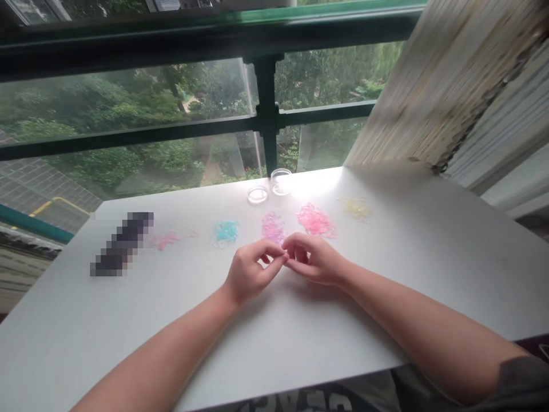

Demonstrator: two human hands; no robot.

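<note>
My left hand (255,268) and my right hand (315,258) meet fingertip to fingertip above the white table. Both are closed in a pinch, thumb against forefinger. Whatever sits between the fingertips is too small to make out. Just beyond them lies a pile of small lilac loops (273,226), partly behind my fingers. A larger pink pile (315,220) is beyond my right hand. To the left are a turquoise pile (226,231) and a thin scatter of pale pink pieces (167,238). A yellow pile (357,208) lies farther right.
A clear round lid or shallow dish (257,195) and a clear round container (281,182) stand at the table's back edge. A blurred-out dark object (122,244) lies at the left. Behind the white table (386,274) are a green-railed window (266,114) and a string curtain (412,86).
</note>
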